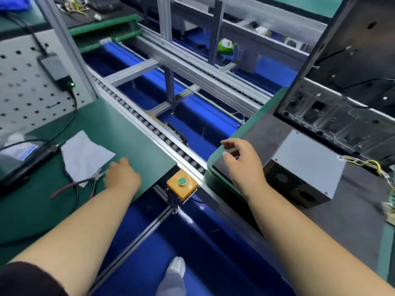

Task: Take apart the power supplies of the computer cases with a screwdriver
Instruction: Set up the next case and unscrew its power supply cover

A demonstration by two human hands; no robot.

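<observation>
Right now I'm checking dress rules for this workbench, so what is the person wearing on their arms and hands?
Both forearms are bare, with no gloves, watch or rings visible on the left hand or the right hand. Only the left arm shows clothing: a dark short sleeve edge at the picture's lower left corner. The right arm's upper part lies outside the picture, so any sleeve there cannot be seen.

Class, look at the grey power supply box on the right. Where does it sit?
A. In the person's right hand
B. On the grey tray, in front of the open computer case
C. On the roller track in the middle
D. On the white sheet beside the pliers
B: the power supply box rests on the grey tray in front of the computer case, and the right hand hovers beside it, gripping nothing.
</observation>
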